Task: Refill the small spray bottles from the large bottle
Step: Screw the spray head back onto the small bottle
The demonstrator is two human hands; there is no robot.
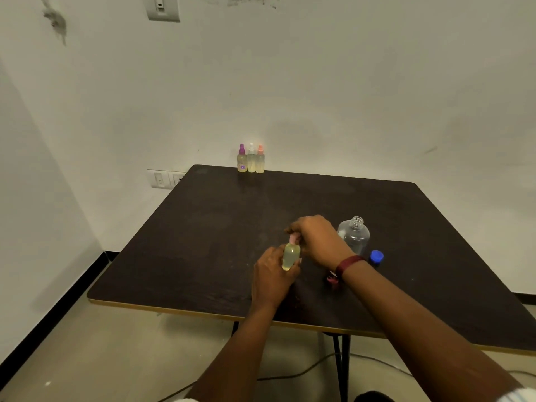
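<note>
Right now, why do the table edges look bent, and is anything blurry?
Head view: the wide-angle lens bows the table edges; the three far spray bottles look soft; the large bottle is clear and hard to read; the hands around the small bottle are slightly smeared.

Table (203, 242): dark brown top with a pale yellow edge band, rounded corners, thin black legs; it stands against a white wall
Far edge: three small spray bottles (251, 159) upright in a tight row, touching or nearly so; purple, white and orange tops from left to right, each holding pale yellowish liquid
Near right of middle: large clear bottle (355, 235) upright, its neck uncapped (looks close to empty)
Just beside it, nearer the front: blue cap (376, 256) on the tabletop
Left of the cap: small pink piece (332, 280), partly hidden by a wrist; too unclear to name
Floor under the table: a thin cable trails across
</note>
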